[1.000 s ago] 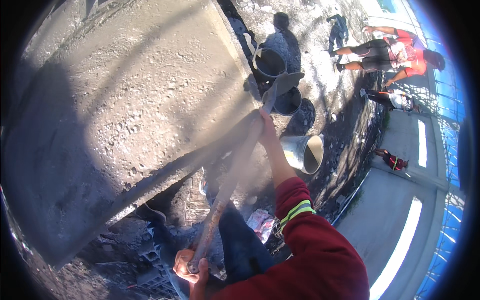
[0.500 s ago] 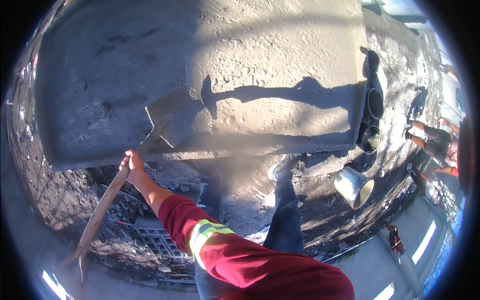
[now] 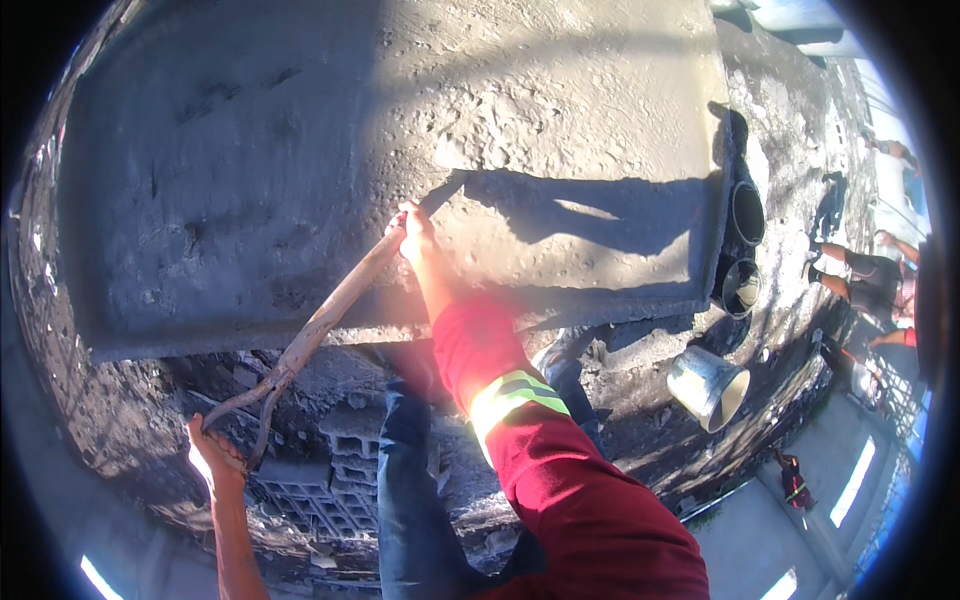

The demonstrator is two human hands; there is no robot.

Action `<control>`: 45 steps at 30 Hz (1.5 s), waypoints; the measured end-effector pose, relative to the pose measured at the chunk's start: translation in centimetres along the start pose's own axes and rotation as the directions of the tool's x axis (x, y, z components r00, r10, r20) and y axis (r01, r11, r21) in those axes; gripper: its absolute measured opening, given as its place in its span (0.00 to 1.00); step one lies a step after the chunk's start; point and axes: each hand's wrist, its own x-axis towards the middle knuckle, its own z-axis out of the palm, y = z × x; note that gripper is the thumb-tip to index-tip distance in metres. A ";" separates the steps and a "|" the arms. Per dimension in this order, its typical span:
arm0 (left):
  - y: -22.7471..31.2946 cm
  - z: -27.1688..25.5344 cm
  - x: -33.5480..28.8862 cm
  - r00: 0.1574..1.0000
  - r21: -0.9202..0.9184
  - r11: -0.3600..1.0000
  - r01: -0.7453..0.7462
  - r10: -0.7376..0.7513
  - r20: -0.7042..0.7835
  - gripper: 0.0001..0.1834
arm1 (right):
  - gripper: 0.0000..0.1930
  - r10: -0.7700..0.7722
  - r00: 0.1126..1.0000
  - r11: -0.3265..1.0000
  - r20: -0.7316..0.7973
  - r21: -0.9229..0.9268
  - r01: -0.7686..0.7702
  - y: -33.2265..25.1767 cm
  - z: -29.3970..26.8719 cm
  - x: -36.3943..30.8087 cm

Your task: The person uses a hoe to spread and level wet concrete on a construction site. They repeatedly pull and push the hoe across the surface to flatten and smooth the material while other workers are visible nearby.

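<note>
My right hand, in a dark red sleeve with a reflective band, is wrapped round the lower shaft of a wooden-handled shovel. My left hand grips the forked handle at the shovel's upper end, at lower left. The shovel slants from there up toward the middle of a wide, shallow mixing tray. Beyond my right hand, a dark part of the blade shows against the lumpy grey wet mix; how deep it sits I cannot tell. My shadow falls across the mix.
Two dark buckets stand beside the tray's right edge. A grey bucket is tilted on the rubble-strewn ground nearer me. Hollow concrete blocks lie by my legs. People are at the far right, one in red lower down.
The shovel has moved up and right, deeper over the tray, with my right hand on its shaft. My left hand has come into view, closed on the handle end.
</note>
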 end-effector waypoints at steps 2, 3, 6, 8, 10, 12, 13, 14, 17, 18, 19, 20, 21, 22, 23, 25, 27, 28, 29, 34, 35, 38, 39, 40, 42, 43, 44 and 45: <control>-2.6 4.2 -0.9 0.996 -0.021 0.997 0.070 -0.069 0.051 0.24 | 0.10 -0.111 0.993 0.993 -0.036 -0.031 0.110 -3.8 -2.7 1.7; -3.9 5.5 -1.3 0.987 -0.027 0.989 0.143 -0.141 0.084 0.24 | 0.10 -0.164 0.978 0.986 -0.131 -0.047 0.159 -5.2 -4.4 2.2; -6.1 6.9 -2.4 0.982 0.003 0.989 0.147 -0.147 0.117 0.24 | 0.08 -0.164 0.981 0.986 -0.105 -0.053 0.159 -8.1 -7.7 2.2; -6.7 6.7 -3.9 0.979 0.021 0.985 0.170 -0.171 0.111 0.24 | 0.08 -0.167 0.972 0.986 -0.163 -0.052 0.161 -9.6 -9.0 1.2; -6.5 6.3 -6.3 0.985 0.033 0.990 0.134 -0.137 0.109 0.24 | 0.07 -0.140 0.966 0.990 -0.218 -0.038 0.135 -11.1 -9.9 -0.6; -6.6 5.8 -9.5 0.985 0.037 0.992 0.120 -0.123 0.117 0.25 | 0.08 -0.114 0.954 0.993 -0.276 -0.039 0.107 -12.7 -10.9 -2.8; -6.6 5.5 -11.2 0.986 0.035 0.993 0.112 -0.116 0.118 0.25 | 0.09 -0.092 0.952 0.996 -0.293 -0.044 0.082 -13.5 -11.4 -4.0; -6.5 5.2 -12.8 0.987 0.047 0.993 0.111 -0.115 0.109 0.25 | 0.12 -0.099 0.953 0.995 -0.288 -0.034 0.093 -14.2 -12.0 -5.2; -7.0 4.4 -17.3 0.993 0.106 0.992 0.064 -0.074 0.088 0.25 | 0.14 -0.054 0.945 0.999 -0.322 -0.015 0.052 -16.8 -14.6 -8.7; -7.2 4.2 -18.7 0.992 0.114 0.990 0.078 -0.089 0.089 0.25 | 0.14 -0.101 0.957 0.995 -0.272 -0.017 0.101 -17.7 -15.5 -9.9; -7.4 4.1 -19.9 0.990 0.130 0.988 0.081 -0.095 0.102 0.26 | 0.13 -0.127 0.949 0.992 -0.290 -0.035 0.122 -18.7 -16.6 -11.0; -7.7 4.1 -21.2 0.991 0.169 0.982 0.084 -0.100 0.087 0.26 | 0.13 -0.127 0.957 0.990 -0.261 0.019 0.137 -19.8 -17.7 -12.1; -8.0 4.1 -22.6 0.988 0.160 0.984 0.082 -0.102 0.118 0.26 | 0.12 -0.089 0.950 0.992 -0.300 0.057 0.111 -21.0 -18.7 -13.0; -8.4 4.4 -23.9 0.987 0.174 0.982 0.078 -0.100 0.126 0.27 | 0.11 -0.065 0.927 0.994 -0.369 0.057 0.093 -22.4 -19.9 -13.8; -8.8 5.0 -25.2 0.990 0.205 0.976 0.077 -0.100 0.103 0.27 | 0.12 -0.052 0.927 0.998 -0.371 0.007 0.059 -23.9 -21.4 -14.7; -9.9 6.6 -28.1 0.991 0.195 0.979 0.053 -0.076 0.114 0.25 | 0.12 -0.117 0.909 0.993 -0.400 -0.076 0.095 -27.0 -24.5 -16.2; -10.6 8.3 -31.1 0.990 0.241 0.969 0.044 -0.076 0.122 0.26 | 0.13 -0.162 0.930 0.981 -0.331 0.051 0.189 -30.3 -27.6 -17.3; -10.8 9.3 -32.8 0.987 0.255 0.966 0.051 -0.088 0.137 0.26 | 0.13 -0.156 0.923 0.974 -0.352 0.101 0.203 -32.0 -29.0 -17.9; -11.0 10.5 -34.5 0.980 0.235 0.970 0.057 -0.099 0.174 0.26 | 0.13 -0.181 0.941 0.968 -0.285 0.118 0.222 -34.1 -30.5 -18.5; -12.3 17.4 -46.3 0.959 0.237 0.968 -0.078 0.008 0.282 0.25 | 0.11 -0.180 0.942 0.956 -0.282 0.175 0.235 -47.1 -38.6 -22.9; -12.8 18.6 -49.2 0.951 0.231 0.965 -0.124 0.049 0.306 0.25 | 0.12 -0.336 0.918 0.928 -0.211 0.095 0.362 -49.4 -40.3 -24.0; -15.2 21.0 -57.8 0.830 0.095 0.944 -0.317 0.227 0.510 0.22 | 0.13 -0.320 0.935 0.916 -0.155 0.200 0.347 -57.2 -43.6 -25.0; -16.5 21.3 -60.5 0.730 0.015 0.902 -0.432 0.340 0.593 0.21 | 0.14 -0.187 0.980 0.912 -0.065 0.358 0.198 -59.6 -46.3 -27.0; -17.9 21.2 -63.0 0.657 0.048 0.818 -0.573 0.423 0.624 0.20 | 0.13 -0.373 0.920 0.906 -0.116 0.166 0.389 -61.0 -47.1 -27.4; -20.7 21.2 -67.0 0.339 -0.103 0.564 -0.819 0.621 0.707 0.19 | 0.12 -0.421 0.890 0.899 -0.178 0.047 0.435 -63.6 -49.1 -29.0; -21.9 21.1 -68.7 0.129 -0.237 0.409 -0.881 0.690 0.712 0.19 | 0.12 -0.457 0.865 0.889 -0.205 -0.077 0.451 -64.6 -49.9 -29.8; -22.7 20.9 -69.7 -0.091 -0.382 0.270 -0.884 0.702 0.706 0.18 | 0.14 -0.395 0.896 0.913 -0.200 -0.195 0.359 -65.6 -50.9 -31.0; -23.5 20.7 -70.5 -0.296 -0.504 0.138 -0.853 0.667 0.684 0.18 | 0.14 -0.386 0.879 0.920 -0.282 -0.196 0.341 -66.3 -51.4 -32.1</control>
